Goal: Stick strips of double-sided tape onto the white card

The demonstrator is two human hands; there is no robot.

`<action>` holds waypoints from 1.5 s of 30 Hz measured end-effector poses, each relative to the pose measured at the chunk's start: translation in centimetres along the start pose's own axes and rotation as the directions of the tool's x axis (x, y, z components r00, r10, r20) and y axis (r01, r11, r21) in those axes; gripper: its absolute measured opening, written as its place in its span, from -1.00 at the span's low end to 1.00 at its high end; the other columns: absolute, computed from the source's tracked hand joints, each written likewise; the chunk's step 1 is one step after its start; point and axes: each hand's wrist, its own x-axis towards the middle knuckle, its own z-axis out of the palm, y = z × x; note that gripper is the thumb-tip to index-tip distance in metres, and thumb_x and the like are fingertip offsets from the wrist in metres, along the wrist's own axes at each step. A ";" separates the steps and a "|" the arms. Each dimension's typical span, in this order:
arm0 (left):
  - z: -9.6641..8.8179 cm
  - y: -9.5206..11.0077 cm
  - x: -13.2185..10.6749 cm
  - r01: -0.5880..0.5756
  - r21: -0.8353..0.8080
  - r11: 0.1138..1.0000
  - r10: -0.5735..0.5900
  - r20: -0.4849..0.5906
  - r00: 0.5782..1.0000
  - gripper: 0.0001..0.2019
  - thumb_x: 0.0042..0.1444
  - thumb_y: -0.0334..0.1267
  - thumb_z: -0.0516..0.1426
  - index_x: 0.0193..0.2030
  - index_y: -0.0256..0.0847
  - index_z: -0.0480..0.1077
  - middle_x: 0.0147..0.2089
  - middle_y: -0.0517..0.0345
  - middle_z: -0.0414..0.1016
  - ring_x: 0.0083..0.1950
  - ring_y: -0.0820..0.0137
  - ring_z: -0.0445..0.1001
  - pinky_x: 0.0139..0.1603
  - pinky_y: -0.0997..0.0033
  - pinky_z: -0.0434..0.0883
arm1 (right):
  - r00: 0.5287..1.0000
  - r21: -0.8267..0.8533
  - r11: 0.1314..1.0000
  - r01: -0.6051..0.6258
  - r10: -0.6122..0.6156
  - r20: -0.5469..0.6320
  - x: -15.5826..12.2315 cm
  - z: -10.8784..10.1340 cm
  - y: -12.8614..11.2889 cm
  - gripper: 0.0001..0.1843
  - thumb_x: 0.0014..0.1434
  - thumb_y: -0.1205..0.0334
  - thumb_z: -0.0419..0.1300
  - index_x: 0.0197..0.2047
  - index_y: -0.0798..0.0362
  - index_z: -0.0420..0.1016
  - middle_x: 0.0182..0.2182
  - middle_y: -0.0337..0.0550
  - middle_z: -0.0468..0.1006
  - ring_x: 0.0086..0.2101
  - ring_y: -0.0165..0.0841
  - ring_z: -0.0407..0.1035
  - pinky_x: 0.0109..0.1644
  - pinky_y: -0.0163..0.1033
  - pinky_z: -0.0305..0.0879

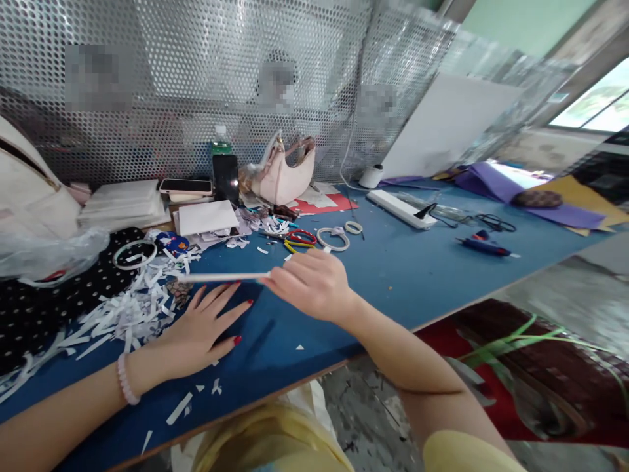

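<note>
My left hand (199, 334) lies spread on the blue tabletop, palm down, with a beaded bracelet at the wrist. Above the table, my right hand (314, 282) is closed round one end of a thin white stick-like strip (226, 278). The strip points left, passing over the fingertips of my left hand; it is blurred, so I cannot tell its material. A pile of white paper scraps (132, 308) lies left of my left hand. Scissors with red and yellow handles (301, 240) appear to lie beyond my right hand, beside a white ring (333, 239).
Stacked white cards (209, 218), a phone (226, 178) and a pale handbag (287, 174) stand along the metal mesh. A white power strip (400, 208), a blue glue gun (484, 244) and black scissors (496, 223) lie to the right. Below the edge is a yellow-rimmed container (275, 426).
</note>
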 end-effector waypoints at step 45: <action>1.2 -1.6 0.3 0.041 0.045 0.998 -0.042 0.019 0.999 -0.52 0.39 -0.26 -0.05 0.42 -0.09 0.19 0.48 0.00 0.15 0.44 0.10 0.19 0.37 -0.04 0.23 | 0.862 -0.017 0.945 -0.325 0.304 0.406 -5.8 5.3 5.5 -0.74 0.30 0.37 0.11 0.00 0.16 0.54 -0.02 0.15 0.54 -0.02 -0.11 0.41 0.04 -0.05 0.34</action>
